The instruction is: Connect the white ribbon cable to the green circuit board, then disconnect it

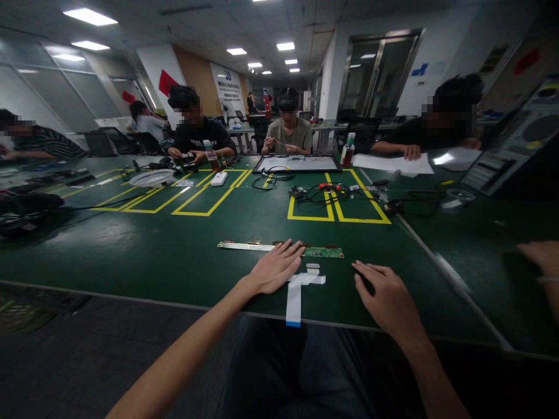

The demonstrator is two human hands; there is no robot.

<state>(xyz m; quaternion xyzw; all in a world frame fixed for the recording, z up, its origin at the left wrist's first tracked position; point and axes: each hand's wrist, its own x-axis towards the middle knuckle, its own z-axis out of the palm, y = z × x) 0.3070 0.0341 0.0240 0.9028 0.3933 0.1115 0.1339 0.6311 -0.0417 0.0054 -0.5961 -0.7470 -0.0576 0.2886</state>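
Note:
A long narrow circuit board lies across the green table, its left part pale and its right part green. My left hand rests flat with fingers spread, its fingertips over the middle of the board. Beside that hand, nearer the table's front edge, lies a white flat ribbon cable with a blue end and a folded crosspiece. My right hand is to the right of the cable, palm down with fingers apart and holding nothing. It does not touch the board.
Black cables and a red-handled tool lie beyond the board. A metal strip crosses the table at right, with another person's hand past it. Several people sit opposite. The table's front edge is close by.

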